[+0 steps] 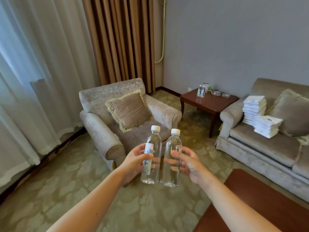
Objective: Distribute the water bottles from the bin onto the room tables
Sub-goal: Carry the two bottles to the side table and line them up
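The left hand [133,163] grips one water bottle [154,141] and the right hand [189,164] grips a second bottle [173,144], both upright, side by side above patterned carpet [66,190]. Two more bottles [200,91] stand on the corner table [210,102] between one armchair [100,131] and one sofa [260,148] carrying stacked towels [254,106]; open carpet lies before it.

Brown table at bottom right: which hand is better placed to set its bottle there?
Right, probably. The right hand holds the right-hand bottle nearest the brown table, whose top lies under that forearm; the left hand and left-hand bottle hang over carpet, farther off.
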Motion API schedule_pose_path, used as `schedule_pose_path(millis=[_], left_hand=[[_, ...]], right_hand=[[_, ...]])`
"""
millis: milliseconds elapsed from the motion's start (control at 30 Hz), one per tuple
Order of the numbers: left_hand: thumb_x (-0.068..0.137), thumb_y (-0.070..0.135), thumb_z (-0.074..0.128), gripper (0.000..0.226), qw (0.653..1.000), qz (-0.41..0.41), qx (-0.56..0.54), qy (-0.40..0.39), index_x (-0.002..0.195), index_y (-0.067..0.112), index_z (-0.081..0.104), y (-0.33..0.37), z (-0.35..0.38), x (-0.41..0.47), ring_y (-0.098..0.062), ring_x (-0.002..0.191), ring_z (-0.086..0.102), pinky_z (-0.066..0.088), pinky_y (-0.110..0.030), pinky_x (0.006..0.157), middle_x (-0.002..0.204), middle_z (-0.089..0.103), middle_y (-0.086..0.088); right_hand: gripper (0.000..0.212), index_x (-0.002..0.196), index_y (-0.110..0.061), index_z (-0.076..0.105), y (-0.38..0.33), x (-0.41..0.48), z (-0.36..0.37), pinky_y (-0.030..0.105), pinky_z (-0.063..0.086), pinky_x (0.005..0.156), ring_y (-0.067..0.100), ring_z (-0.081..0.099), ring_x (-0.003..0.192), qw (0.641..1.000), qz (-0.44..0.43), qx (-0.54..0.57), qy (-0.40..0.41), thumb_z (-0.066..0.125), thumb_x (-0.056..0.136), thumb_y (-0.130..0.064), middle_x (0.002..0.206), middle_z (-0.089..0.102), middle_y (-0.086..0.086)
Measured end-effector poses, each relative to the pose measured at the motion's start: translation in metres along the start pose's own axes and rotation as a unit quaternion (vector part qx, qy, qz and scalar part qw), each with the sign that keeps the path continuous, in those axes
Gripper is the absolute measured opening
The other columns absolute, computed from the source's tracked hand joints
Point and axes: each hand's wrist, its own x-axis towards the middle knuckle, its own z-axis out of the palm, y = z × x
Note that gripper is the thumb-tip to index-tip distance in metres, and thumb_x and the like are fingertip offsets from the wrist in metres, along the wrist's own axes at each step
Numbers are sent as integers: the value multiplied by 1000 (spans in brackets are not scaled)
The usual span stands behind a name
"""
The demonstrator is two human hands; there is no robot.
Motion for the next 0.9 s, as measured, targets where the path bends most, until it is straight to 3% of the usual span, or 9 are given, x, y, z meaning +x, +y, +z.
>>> schedule_pose_path(millis=[167, 333, 567, 700, 833, 900], left_hand=[[60, 16, 82, 75, 1000, 12, 11, -12, 129, 11, 55, 43, -20, 113, -43, 107, 65, 47, -63, 96, 122, 63, -22], [62, 13, 81, 76, 1000, 4, -9, -21, 132, 10, 52, 65, -36, 206, -43, 105, 66, 53, -58, 89, 121, 63, -22], [62, 15, 83, 73, 998, 0, -5, -62, 129, 12, 55, 92, -57, 361, -44, 105, 65, 50, -62, 93, 125, 61, -22], [70, 9, 75, 64, 995, -12, 8, -99, 131, 10, 54, 116, -63, 455, -42, 104, 67, 56, -53, 86, 118, 66, -18], [76, 5, 73, 57, 988, -30, 24, -148, 130, 9, 54, 139, -60, 538, -40, 103, 67, 55, -51, 87, 114, 69, -17], [79, 4, 72, 55, 985, -39, 28, -165, 130, 9, 54, 142, -54, 573, -41, 106, 66, 53, -54, 91, 115, 69, -18]], right_hand=[[60, 119, -13, 61, -53, 109, 0, 35, 62, 64, 34, 74, 95, 1000, -19, -11, 1, 85, 64, -17, 105, 76, 14], [62, 117, -13, 63, -88, 199, -7, 50, 56, 88, 32, 75, 92, 999, -30, -27, 27, 87, 60, -22, 103, 77, 12], [79, 126, -16, 57, -120, 335, -22, 48, 58, 88, 30, 74, 97, 996, -52, -38, 67, 90, 56, -31, 109, 75, 11], [78, 128, -18, 56, -141, 411, -30, 52, 56, 94, 28, 74, 96, 991, -58, -25, 115, 91, 60, -32, 107, 76, 9], [112, 132, -19, 53, -162, 470, -44, 53, 55, 95, 26, 74, 99, 984, -65, -24, 164, 97, 34, -51, 112, 74, 9], [116, 133, -18, 53, -168, 492, -56, 55, 54, 97, 28, 73, 101, 982, -63, -11, 177, 98, 31, -51, 112, 74, 10]])
